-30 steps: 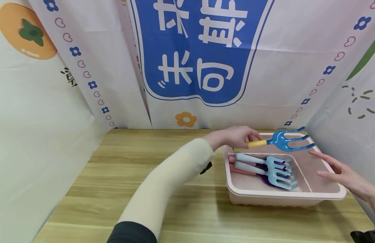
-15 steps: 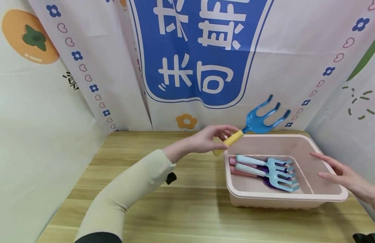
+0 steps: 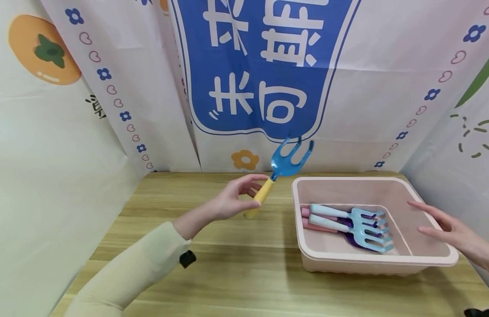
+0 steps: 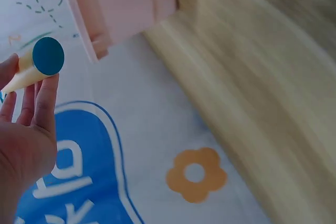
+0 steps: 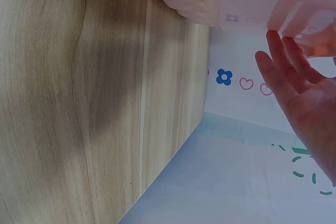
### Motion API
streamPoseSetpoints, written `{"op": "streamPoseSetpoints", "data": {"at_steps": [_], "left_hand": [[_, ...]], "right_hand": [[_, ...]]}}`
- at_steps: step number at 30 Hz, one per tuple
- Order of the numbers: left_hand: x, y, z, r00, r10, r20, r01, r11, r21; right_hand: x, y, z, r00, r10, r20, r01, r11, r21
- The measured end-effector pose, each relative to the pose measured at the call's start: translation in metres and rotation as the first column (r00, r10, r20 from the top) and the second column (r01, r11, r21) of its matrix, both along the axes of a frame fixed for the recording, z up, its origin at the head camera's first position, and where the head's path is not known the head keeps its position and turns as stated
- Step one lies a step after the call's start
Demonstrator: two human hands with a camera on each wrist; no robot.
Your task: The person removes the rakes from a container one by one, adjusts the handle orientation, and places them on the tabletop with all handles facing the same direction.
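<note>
My left hand pinches the yellow handle of a small hand fork with three blue tines. It is raised over the table, left of the pink plastic bin, tines pointing up and right. The left wrist view shows the handle's round teal end between thumb and fingers. My right hand holds the bin's right rim, some fingers inside and others outside against the wall. In the bin lie light blue hand rakes on top of tools with pink handles and purple heads, partly covered.
The wood-look table is bounded by a printed cloth behind and white sheets at the sides. The bin stands at the table's right side, close to the right sheet.
My left hand has carried the fork from above the bin leftward over the table, its tines swinging from pointing right to pointing up. My right hand has stayed at the rim.
</note>
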State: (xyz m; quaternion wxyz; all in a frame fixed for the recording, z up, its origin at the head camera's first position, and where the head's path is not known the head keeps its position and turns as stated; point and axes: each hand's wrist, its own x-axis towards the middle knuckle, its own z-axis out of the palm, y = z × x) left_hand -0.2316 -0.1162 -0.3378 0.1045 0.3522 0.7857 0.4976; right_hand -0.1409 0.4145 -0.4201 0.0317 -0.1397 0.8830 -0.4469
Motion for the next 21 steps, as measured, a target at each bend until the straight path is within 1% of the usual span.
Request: {"op": "streamPoseSetpoints", "data": {"at_steps": [5,9,12,16,21], "left_hand": [[0.007,-0.028,-0.015,0.996,0.082,0.036,-0.083,0.996,0.028],[0.013,-0.050,-0.027,0.986,0.161,0.053,-0.163,0.986,0.044],[0.016,-0.066,-0.037,0.971,0.231,0.068,-0.234,0.971,0.041],[0.017,-0.086,-0.050,0.944,0.318,0.084,-0.321,0.947,0.028],[0.019,-0.107,-0.064,0.913,0.380,0.147,-0.389,0.921,0.032]], "right_hand": [[-0.001,0.000,0.000,1.000,0.001,-0.016,-0.001,1.000,0.006],[-0.001,0.000,0.000,1.000,-0.001,-0.018,0.001,1.000,0.015],[-0.001,0.000,-0.001,1.000,-0.005,-0.014,0.005,1.000,0.022],[-0.001,0.001,-0.002,1.000,-0.014,-0.003,0.014,0.999,0.033],[-0.002,0.002,-0.002,1.000,-0.012,0.001,0.012,0.999,0.034]]}}
